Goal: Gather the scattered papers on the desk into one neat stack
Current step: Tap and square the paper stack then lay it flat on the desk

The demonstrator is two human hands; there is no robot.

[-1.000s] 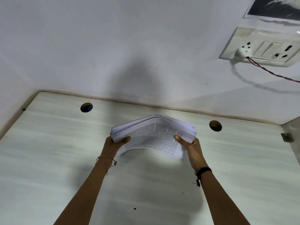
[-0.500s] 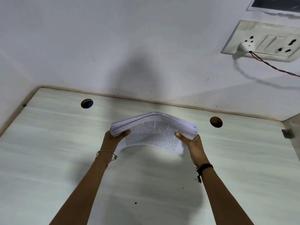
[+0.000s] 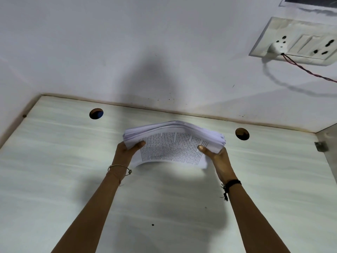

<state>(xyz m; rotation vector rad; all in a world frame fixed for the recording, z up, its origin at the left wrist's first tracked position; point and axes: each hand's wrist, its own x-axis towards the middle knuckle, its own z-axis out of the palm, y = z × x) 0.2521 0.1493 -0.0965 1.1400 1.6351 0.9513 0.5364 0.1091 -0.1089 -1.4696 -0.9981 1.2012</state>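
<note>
Gripping the paper stack point(image 3: 171, 147) by its side edges, left hand point(image 3: 125, 152) and right hand point(image 3: 218, 157) hold it above the desk point(image 3: 54, 179).

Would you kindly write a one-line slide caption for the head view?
Both hands, left hand and right hand, hold a bowed stack of papers above the desk.

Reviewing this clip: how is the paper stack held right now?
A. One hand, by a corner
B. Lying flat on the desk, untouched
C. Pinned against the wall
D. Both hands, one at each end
D: the left hand and right hand grip opposite ends of the paper stack, which bows upward between them.
</note>
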